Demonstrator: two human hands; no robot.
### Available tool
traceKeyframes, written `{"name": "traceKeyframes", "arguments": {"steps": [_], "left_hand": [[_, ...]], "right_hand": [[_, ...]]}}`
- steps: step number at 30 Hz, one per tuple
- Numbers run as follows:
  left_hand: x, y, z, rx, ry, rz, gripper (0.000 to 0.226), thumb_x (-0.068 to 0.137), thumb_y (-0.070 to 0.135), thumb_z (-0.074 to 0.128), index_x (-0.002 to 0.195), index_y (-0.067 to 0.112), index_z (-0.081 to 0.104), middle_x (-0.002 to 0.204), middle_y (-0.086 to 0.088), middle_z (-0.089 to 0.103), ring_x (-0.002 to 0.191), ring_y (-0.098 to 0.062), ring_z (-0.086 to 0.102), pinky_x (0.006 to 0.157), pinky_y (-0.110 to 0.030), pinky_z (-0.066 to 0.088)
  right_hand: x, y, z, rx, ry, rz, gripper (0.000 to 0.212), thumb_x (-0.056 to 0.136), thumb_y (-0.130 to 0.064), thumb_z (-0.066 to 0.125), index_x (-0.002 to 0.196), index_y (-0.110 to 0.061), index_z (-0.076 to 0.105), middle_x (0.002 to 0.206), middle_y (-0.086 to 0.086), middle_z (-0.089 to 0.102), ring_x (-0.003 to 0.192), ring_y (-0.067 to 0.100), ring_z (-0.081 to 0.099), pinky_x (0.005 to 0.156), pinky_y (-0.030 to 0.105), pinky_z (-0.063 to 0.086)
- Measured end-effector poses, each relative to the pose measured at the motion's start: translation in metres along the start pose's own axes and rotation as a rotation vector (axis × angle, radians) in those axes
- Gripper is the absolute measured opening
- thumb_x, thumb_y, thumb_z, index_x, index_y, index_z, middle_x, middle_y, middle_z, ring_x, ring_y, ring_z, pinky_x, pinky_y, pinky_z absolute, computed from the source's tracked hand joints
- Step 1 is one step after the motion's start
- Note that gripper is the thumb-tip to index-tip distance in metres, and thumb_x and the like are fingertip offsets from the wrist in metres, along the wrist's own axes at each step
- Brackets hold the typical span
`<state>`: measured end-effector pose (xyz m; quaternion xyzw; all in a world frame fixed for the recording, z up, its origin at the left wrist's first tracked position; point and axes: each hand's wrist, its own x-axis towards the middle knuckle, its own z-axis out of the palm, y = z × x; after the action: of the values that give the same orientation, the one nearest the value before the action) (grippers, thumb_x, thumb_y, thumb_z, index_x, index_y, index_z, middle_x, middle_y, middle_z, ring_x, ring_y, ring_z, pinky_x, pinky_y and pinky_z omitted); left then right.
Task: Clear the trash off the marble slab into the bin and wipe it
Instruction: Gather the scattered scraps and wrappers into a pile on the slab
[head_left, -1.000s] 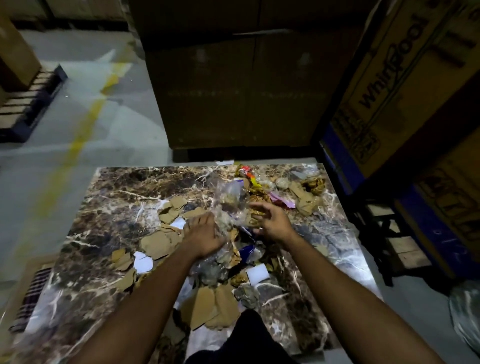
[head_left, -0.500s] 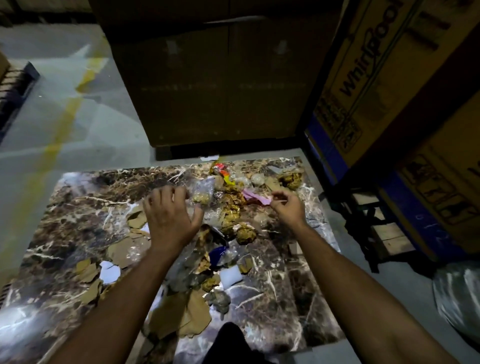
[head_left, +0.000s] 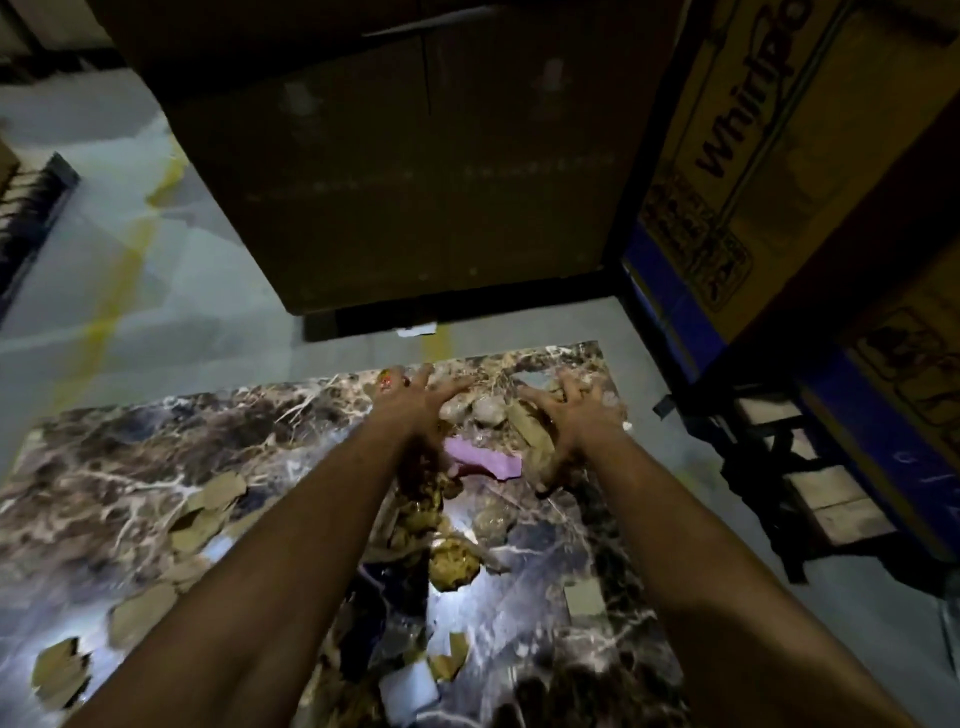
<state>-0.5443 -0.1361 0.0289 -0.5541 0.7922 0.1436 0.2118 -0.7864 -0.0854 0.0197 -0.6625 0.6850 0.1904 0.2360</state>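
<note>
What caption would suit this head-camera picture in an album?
Both hands, left and right, reach with spread fingers over trash at the far end of a littered marble slab.

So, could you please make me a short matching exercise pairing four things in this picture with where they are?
Things:
1. pink paper
2. left hand
3. Whirlpool box
4. cardboard scraps

Places:
A. standing off the slab's right side
B. on the slab's left part
C. between the two hands
D. spread over trash at the slab's far edge

Pairs: 1-C, 2-D, 3-A, 4-B
</note>
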Motion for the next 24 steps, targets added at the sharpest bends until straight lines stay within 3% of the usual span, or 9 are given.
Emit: {"name": "traceKeyframes", "arguments": {"steps": [3, 6, 8, 11, 13, 15, 17, 20, 24], "left_hand": [[0.016, -0.005, 0.024, -0.009, -0.19, -0.002, 0.142, 0.036, 0.074, 0.088, 0.145, 0.067, -0.003, 0.168, -0.009, -0.011, 0.15, -0.049, -0.014, 0.113, -0.079, 0.009], [0.01, 0.006, 0.037, 0.001, -0.183, 0.029, 0.134, 0.038, 0.078, 0.084, 0.149, 0.059, 0.011, 0.169, -0.011, -0.006, 0.148, -0.051, -0.02, 0.11, -0.081, 0.013], [-0.002, 0.019, 0.04, 0.031, -0.114, 0.059, 0.119, 0.052, 0.07, 0.085, 0.149, 0.055, 0.018, 0.168, -0.01, 0.001, 0.149, -0.05, -0.009, 0.109, -0.077, 0.022], [-0.02, 0.029, 0.046, 0.047, -0.027, 0.115, 0.091, 0.069, 0.064, 0.078, 0.145, 0.05, 0.03, 0.163, -0.011, 0.016, 0.146, -0.047, 0.006, 0.106, -0.068, 0.034], [-0.025, 0.028, 0.052, 0.039, 0.004, 0.147, 0.075, 0.075, 0.068, 0.07, 0.139, 0.045, 0.039, 0.155, -0.011, 0.027, 0.141, -0.044, 0.015, 0.102, -0.064, 0.039], [-0.029, 0.027, 0.059, 0.054, 0.04, 0.163, 0.067, 0.078, 0.069, 0.066, 0.135, 0.041, 0.046, 0.146, -0.012, 0.036, 0.133, -0.041, 0.024, 0.099, -0.057, 0.044], [-0.036, 0.029, 0.065, 0.036, 0.079, 0.17, 0.067, 0.079, 0.068, 0.066, 0.136, 0.035, 0.052, 0.139, -0.011, 0.043, 0.128, -0.041, 0.03, 0.098, -0.054, 0.047], [-0.049, 0.033, 0.07, -0.041, 0.131, 0.143, 0.061, 0.084, 0.051, 0.071, 0.135, 0.021, 0.055, 0.132, -0.012, 0.049, 0.127, -0.037, 0.035, 0.098, -0.05, 0.047], [-0.068, 0.032, 0.062, -0.167, 0.218, 0.112, 0.055, 0.084, 0.047, 0.074, 0.123, 0.011, 0.06, 0.127, -0.012, 0.053, 0.125, -0.032, 0.039, 0.1, -0.046, 0.046]], "right_hand": [[0.004, -0.003, 0.008, -0.08, 0.068, -0.046, 0.138, 0.047, -0.059, 0.094, 0.153, -0.058, 0.006, 0.169, 0.003, -0.007, 0.148, 0.053, 0.003, 0.106, 0.067, 0.037], [-0.006, -0.006, 0.009, -0.189, 0.12, -0.076, 0.12, 0.059, -0.059, 0.088, 0.152, -0.054, 0.013, 0.162, 0.008, 0.01, 0.143, 0.049, 0.015, 0.104, 0.054, 0.044], [-0.013, -0.009, 0.01, -0.2, 0.111, -0.084, 0.107, 0.066, -0.054, 0.084, 0.152, -0.049, 0.02, 0.157, 0.012, 0.017, 0.14, 0.047, 0.02, 0.103, 0.054, 0.045], [-0.02, -0.01, 0.017, -0.032, 0.146, -0.056, 0.09, 0.068, -0.047, 0.078, 0.146, -0.047, 0.033, 0.145, 0.012, 0.026, 0.132, 0.046, 0.029, 0.095, 0.054, 0.053], [-0.025, -0.011, 0.026, 0.069, 0.175, -0.079, 0.076, 0.068, -0.044, 0.075, 0.138, -0.044, 0.046, 0.138, 0.011, 0.035, 0.123, 0.041, 0.045, 0.095, 0.047, 0.055], [-0.033, -0.017, 0.036, 0.137, 0.175, -0.122, 0.063, 0.065, -0.043, 0.076, 0.125, -0.04, 0.058, 0.131, 0.011, 0.045, 0.104, 0.035, 0.061, 0.089, 0.036, 0.055], [-0.041, -0.028, 0.047, 0.183, 0.17, -0.138, 0.056, 0.062, -0.048, 0.075, 0.115, -0.038, 0.063, 0.128, 0.01, 0.049, 0.096, 0.033, 0.062, 0.087, 0.033, 0.055], [-0.057, -0.046, 0.058, 0.252, 0.166, -0.169, 0.054, 0.065, -0.051, 0.08, 0.115, -0.037, 0.065, 0.128, 0.01, 0.048, 0.103, 0.033, 0.061, 0.089, 0.033, 0.05], [-0.082, -0.063, 0.059, 0.343, 0.187, -0.172, 0.073, 0.069, -0.046, 0.084, 0.135, -0.042, 0.056, 0.151, 0.01, 0.035, 0.127, 0.034, 0.051, 0.102, 0.039, 0.046]]}}
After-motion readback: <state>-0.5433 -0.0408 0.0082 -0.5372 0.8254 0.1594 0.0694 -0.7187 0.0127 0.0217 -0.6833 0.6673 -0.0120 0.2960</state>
